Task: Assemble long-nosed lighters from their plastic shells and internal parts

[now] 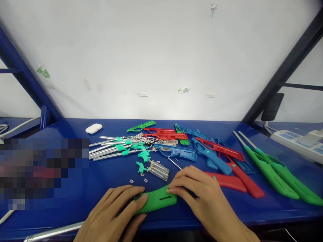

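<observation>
A green utility lighter (161, 199) lies near the table's front edge, its slotted handle toward the right. My left hand (111, 213) is wrapped over its middle, hiding the trigger area. A metal tube (57, 232) emerges from beneath that hand at lower left, apparently the lighter's barrel. At the handle's right end, my right hand (199, 190) pinches the upper edge with thumb and fingers. Just beyond are clear fuel tanks (158, 170), a teal trigger (141, 167) and tiny pinkish clips (145, 180). A red handle shell (228, 181) lies behind my right hand.
Metal barrels (106, 151) with teal parts are piled left of centre. Red shells (166, 135) and blue shells (180, 152) lie behind. Two green lighters (275, 171) rest at right, near a power strip (300, 141). A white earbud case (94, 128) sits far left.
</observation>
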The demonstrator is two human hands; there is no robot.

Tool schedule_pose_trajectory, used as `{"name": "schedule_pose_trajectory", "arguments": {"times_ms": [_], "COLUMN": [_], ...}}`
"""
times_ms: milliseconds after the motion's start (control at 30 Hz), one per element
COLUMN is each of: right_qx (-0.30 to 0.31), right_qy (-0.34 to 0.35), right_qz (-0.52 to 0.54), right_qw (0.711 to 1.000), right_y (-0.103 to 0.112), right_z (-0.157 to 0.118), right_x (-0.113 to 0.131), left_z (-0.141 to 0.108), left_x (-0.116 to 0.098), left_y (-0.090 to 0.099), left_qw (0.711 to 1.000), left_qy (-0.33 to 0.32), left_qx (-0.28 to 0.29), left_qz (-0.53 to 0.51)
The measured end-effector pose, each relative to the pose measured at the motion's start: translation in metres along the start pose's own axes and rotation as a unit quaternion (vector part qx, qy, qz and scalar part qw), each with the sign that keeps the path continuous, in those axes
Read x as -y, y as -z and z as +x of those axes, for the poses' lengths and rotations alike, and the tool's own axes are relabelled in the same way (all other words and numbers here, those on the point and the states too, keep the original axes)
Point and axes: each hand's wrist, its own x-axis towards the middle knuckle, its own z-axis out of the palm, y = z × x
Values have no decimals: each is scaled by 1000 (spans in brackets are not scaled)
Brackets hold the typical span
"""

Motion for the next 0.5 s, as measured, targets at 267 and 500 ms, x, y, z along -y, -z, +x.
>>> {"name": "schedule_pose_trajectory", "arguments": {"times_ms": [267,500], "right_qx": [0,-11], "right_qy": [26,49], "right_qz": [-37,-73], "right_qw": [999,996], "right_y": [12,10], "right_z": [-12,-15], "right_x": [12,7], "left_z": [-4,-1], "left_x": [1,2], "left_y": [0,1], "left_qw": [1000,1000], "left_qy": [5,-3], "left_qx": [1,-1], "left_qz": [-5,5]}}
